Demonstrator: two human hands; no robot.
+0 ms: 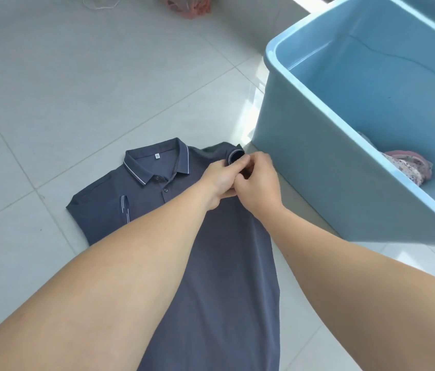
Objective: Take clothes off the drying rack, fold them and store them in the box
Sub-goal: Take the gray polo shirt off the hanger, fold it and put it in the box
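Fold step in hand, judging by the layout: grey polo shirt [157,199] lies face up on the tiled floor [50,103], collar away from the person, body running back under both forearms.

Left of the hands: that side of the shirt already looks turned in, its edge straight, with a white-striped cuff or pocket trim lying on the chest. Can't tell which.

Left hand [217,180]: fingers curled, pinching fabric at the sleeve [235,156] on the box side, thumb side up. Right hand [258,180]: touching the left, fingers curled down onto the same sleeve cuff. Both grip the sleeve; neither is spread. Cuff opening shows just beyond the fingertips.

Right of the hands: blue plastic box [318,162], open top, near wall just beside the shirt's shoulder. Inside at its near end sits a floral pink garment [409,167], bunched or folded; can't tell. Rest of the box floor is bare.

Far beyond the hands: pink bag [187,6] and white cord [98,2] on the floor. Drying rack not in view.

Next move, my read: lay this sleeve flat across the chest to match the other side, then fold hem up toward collar. Needs both hands released and moved back toward the hem, keeping the sleeve from springing open. Then lift into the box next to the floral piece.
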